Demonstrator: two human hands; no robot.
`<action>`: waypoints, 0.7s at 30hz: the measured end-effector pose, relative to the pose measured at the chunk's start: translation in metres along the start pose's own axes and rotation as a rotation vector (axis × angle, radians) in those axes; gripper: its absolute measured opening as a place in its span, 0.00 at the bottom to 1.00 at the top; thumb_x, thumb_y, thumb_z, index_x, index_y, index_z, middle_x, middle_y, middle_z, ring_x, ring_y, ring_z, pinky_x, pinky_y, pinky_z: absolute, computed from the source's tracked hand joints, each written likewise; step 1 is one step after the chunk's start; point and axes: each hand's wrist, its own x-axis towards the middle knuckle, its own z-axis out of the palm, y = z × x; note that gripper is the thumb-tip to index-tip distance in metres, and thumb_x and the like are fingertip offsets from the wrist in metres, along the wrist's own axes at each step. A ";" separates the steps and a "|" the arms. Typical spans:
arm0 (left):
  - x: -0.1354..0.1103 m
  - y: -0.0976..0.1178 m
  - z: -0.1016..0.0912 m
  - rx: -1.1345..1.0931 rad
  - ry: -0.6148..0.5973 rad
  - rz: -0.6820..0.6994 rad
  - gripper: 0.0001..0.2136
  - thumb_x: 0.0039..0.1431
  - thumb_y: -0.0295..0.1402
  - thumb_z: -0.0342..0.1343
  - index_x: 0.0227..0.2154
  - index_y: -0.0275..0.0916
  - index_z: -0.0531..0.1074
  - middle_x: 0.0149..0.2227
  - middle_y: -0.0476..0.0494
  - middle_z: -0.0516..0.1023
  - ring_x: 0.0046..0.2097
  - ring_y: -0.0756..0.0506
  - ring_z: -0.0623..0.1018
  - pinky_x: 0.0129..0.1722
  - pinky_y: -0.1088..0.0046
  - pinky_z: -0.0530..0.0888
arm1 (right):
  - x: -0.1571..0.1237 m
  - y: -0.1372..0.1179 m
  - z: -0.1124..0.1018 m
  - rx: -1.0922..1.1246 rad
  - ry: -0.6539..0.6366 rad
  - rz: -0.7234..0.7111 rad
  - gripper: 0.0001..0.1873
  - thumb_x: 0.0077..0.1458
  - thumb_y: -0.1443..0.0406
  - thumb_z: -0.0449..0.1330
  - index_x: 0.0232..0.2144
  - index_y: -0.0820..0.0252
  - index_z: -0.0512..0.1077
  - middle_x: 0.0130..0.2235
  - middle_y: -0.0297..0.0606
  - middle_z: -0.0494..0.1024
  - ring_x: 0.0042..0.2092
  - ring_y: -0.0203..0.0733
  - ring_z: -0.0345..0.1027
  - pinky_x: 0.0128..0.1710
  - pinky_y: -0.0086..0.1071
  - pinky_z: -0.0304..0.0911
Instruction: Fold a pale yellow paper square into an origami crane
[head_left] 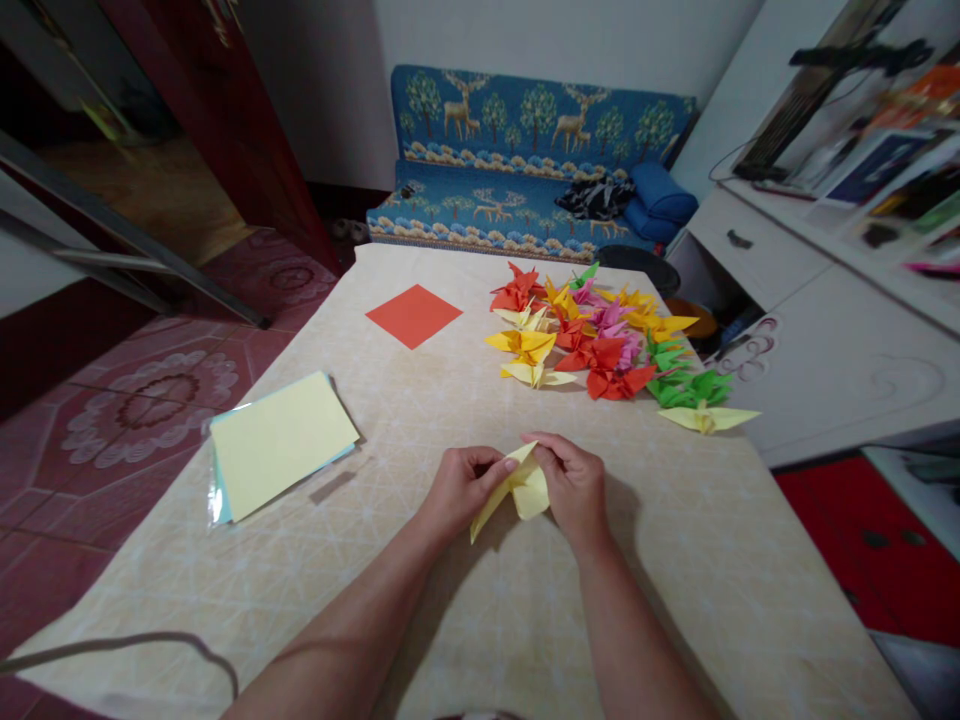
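Between my two hands is a partly folded piece of pale yellow paper (529, 490), held just over the near middle of the table. My left hand (466, 488) grips its left side, thumb on top and fingers curled behind. On the other side my right hand (576, 484) pinches the upper right edge; some of its fingertips are hidden behind the paper. One pointed flap hangs down to the left, and a squarish flap shows at the lower right. Beyond my hands lie several folded paper cranes in red (619, 382), yellow (523, 345), pink and green (686, 380).
A red paper square (414, 316) lies flat toward the table's far left. Nearer is a stack of pale yellow sheets (285, 442) on a clear wrapper. A cable (150, 638) crosses the near left corner. A blue sofa (510, 200) stands behind the cloth-covered table (420, 410), with white cabinets (840, 340) at right.
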 end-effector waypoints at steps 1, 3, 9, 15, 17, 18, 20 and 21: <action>0.000 0.000 0.000 -0.004 -0.008 -0.005 0.20 0.54 0.46 0.53 0.26 0.30 0.76 0.21 0.47 0.70 0.24 0.52 0.66 0.23 0.78 0.60 | 0.000 -0.001 0.000 0.003 0.005 0.024 0.11 0.55 0.67 0.54 0.34 0.59 0.77 0.31 0.35 0.78 0.31 0.38 0.70 0.31 0.28 0.63; 0.000 0.000 0.001 -0.022 -0.015 -0.023 0.20 0.54 0.46 0.54 0.26 0.30 0.76 0.21 0.47 0.70 0.24 0.52 0.66 0.23 0.78 0.60 | -0.002 -0.003 0.001 0.027 0.005 0.075 0.10 0.55 0.65 0.55 0.32 0.60 0.76 0.28 0.34 0.76 0.28 0.36 0.67 0.27 0.26 0.60; -0.001 0.003 0.002 -0.022 0.025 -0.024 0.20 0.53 0.46 0.55 0.24 0.30 0.76 0.21 0.47 0.71 0.24 0.52 0.67 0.23 0.79 0.61 | -0.008 -0.005 0.008 0.261 -0.013 0.248 0.12 0.55 0.60 0.55 0.24 0.60 0.65 0.22 0.28 0.62 0.24 0.31 0.56 0.21 0.23 0.52; -0.002 0.004 0.002 0.019 0.065 0.014 0.20 0.54 0.45 0.54 0.20 0.31 0.73 0.19 0.50 0.66 0.23 0.53 0.63 0.22 0.79 0.58 | -0.009 -0.009 0.009 0.267 -0.013 0.260 0.15 0.56 0.56 0.54 0.24 0.61 0.66 0.23 0.30 0.65 0.24 0.33 0.59 0.22 0.24 0.55; -0.002 0.004 0.002 0.026 0.072 0.016 0.20 0.54 0.45 0.54 0.19 0.31 0.72 0.18 0.50 0.64 0.22 0.54 0.62 0.21 0.79 0.57 | -0.008 -0.010 0.009 0.207 -0.006 0.239 0.13 0.51 0.57 0.60 0.26 0.61 0.68 0.23 0.30 0.68 0.25 0.33 0.61 0.23 0.24 0.56; -0.002 0.004 0.002 0.030 0.073 0.018 0.21 0.54 0.45 0.54 0.18 0.31 0.71 0.18 0.50 0.64 0.23 0.54 0.62 0.21 0.79 0.57 | -0.007 -0.010 0.010 0.180 -0.001 0.231 0.12 0.48 0.57 0.62 0.28 0.61 0.69 0.24 0.30 0.69 0.25 0.34 0.62 0.23 0.24 0.57; -0.002 0.004 0.002 0.042 0.071 0.027 0.21 0.54 0.46 0.53 0.17 0.31 0.70 0.18 0.51 0.63 0.23 0.54 0.61 0.22 0.79 0.57 | -0.007 -0.009 0.011 0.146 0.015 0.221 0.12 0.44 0.59 0.65 0.29 0.61 0.70 0.24 0.30 0.70 0.25 0.35 0.63 0.24 0.25 0.59; -0.002 0.004 0.002 0.048 0.069 0.035 0.21 0.54 0.46 0.53 0.17 0.31 0.70 0.18 0.51 0.62 0.22 0.54 0.61 0.22 0.79 0.57 | -0.006 -0.009 0.011 0.143 0.021 0.220 0.11 0.44 0.60 0.65 0.29 0.61 0.71 0.24 0.30 0.71 0.25 0.35 0.64 0.24 0.25 0.60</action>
